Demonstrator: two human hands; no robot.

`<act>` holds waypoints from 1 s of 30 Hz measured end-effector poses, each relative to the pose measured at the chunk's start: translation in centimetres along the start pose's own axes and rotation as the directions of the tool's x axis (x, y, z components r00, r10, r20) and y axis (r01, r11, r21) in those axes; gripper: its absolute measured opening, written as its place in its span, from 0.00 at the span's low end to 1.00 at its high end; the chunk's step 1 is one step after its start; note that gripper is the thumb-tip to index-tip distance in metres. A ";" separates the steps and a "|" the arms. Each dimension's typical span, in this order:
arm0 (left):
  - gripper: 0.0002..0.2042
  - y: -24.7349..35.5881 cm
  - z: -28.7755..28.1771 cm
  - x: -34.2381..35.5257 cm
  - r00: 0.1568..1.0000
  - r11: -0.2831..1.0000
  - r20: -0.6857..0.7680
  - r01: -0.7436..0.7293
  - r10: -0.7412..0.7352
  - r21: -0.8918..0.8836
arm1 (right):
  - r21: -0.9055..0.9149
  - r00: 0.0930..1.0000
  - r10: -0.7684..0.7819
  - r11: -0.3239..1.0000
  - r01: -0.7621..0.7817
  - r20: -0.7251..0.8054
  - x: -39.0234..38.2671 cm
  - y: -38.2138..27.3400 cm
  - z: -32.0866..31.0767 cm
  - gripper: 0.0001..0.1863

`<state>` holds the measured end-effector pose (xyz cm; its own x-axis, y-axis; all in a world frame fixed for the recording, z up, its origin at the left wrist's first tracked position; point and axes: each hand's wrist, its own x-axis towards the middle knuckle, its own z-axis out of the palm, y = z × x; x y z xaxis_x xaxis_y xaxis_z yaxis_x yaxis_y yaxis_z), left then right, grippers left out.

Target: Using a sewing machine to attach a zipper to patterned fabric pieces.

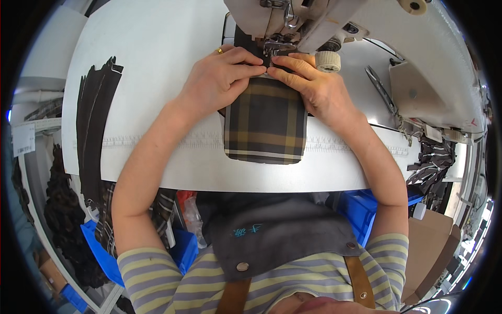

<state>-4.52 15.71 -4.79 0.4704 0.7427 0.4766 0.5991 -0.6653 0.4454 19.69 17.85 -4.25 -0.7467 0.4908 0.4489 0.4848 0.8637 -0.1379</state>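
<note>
A plaid fabric piece (pixel 265 118), dark with brown bands and pale lines, lies on the white sewing table. Its upper edge meets a dark fabric strip close under the presser foot (pixel 273 48) of the sewing machine (pixel 342 29). My left hand (pixel 217 78) pinches the upper left edge with thumb and forefinger, a gold ring on one finger. From the other side, my right hand (pixel 316 86) grips the same edge, its fingertips close to the needle area. Both sets of fingertips nearly touch, hiding part of the seam there.
Dark fabric strips (pixel 97 120) hang over the table's left edge. Thread snippers (pixel 380 89) lie right of the machine's knob (pixel 328 61). A printed ruler (pixel 141 140) crosses the table. Blue bins (pixel 361 212) stand below, and a cardboard box (pixel 431 246) sits at lower right.
</note>
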 end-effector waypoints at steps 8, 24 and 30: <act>0.13 -1.2 0.6 0.9 0.999 0.999 -0.043 0.009 -0.006 0.051 | 0.045 0.999 0.039 0.998 -0.038 -0.024 0.6 1.1 0.4 0.29; 0.11 -1.5 0.8 1.0 0.998 0.999 -0.058 0.023 -0.020 0.041 | 0.041 0.995 0.019 0.999 -0.015 -0.096 0.9 1.2 0.6 0.24; 0.10 -1.4 0.8 1.1 0.998 0.999 -0.055 0.029 -0.028 0.014 | 0.074 0.995 0.027 0.997 -0.020 -0.099 1.0 1.2 0.6 0.23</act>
<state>-4.32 17.50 -5.50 0.4172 0.7556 0.5049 0.6216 -0.6426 0.4480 19.26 19.45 -4.50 -0.6848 0.5003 0.5299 0.4646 0.8599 -0.2114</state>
